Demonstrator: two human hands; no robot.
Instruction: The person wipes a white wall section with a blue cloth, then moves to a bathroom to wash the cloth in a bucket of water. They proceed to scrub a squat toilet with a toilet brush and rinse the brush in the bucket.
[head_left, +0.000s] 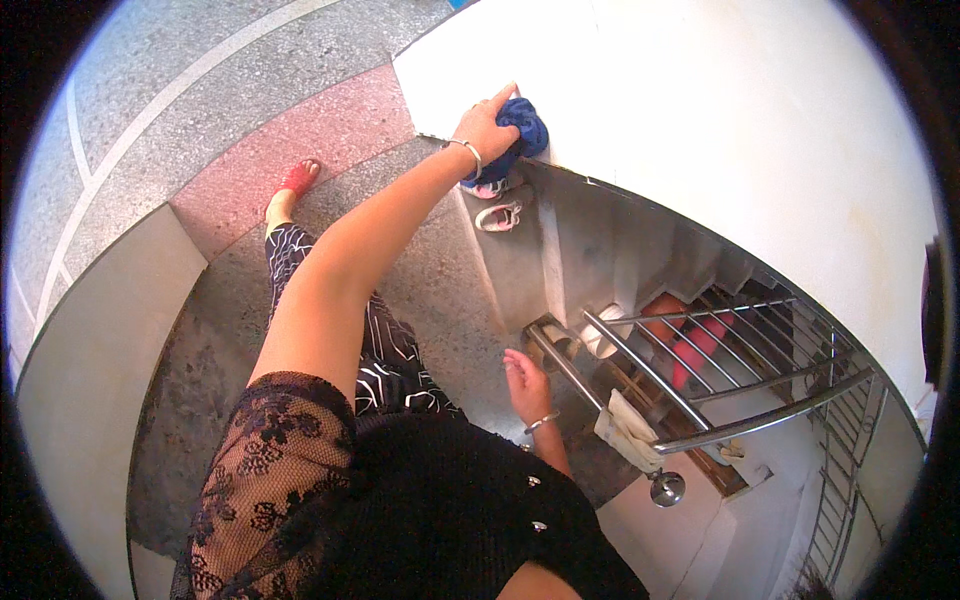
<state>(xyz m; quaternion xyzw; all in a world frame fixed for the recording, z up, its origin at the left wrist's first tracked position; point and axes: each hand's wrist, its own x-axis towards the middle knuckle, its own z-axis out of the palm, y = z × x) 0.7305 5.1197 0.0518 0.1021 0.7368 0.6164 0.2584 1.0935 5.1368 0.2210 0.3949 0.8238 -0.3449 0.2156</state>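
Observation:
My left hand (491, 129) is stretched out far ahead, gripping a bunched dark blue cloth (525, 124) against the lower edge of a white wall (675, 90). Its index finger points up along the wall surface. Part of the cloth hangs beneath the wrist, which wears a bangle. Just below the cloth, a pink and white shoe (499, 217) rests on a stair step, and a second shoe (486, 189) is partly covered by the cloth. Beside my body, my right hand (529, 386) hangs with loosely bent fingers and holds nothing.
Stairs (510, 262) descend on the right beside a metal railing (652, 367). A pale cloth (628, 429) drapes over the rail. Red and pink items (697, 345) show behind the bars. My foot in a red sandal (300, 177) stands near a pink floor strip (337, 124). A low wall (105, 292) curves along the left.

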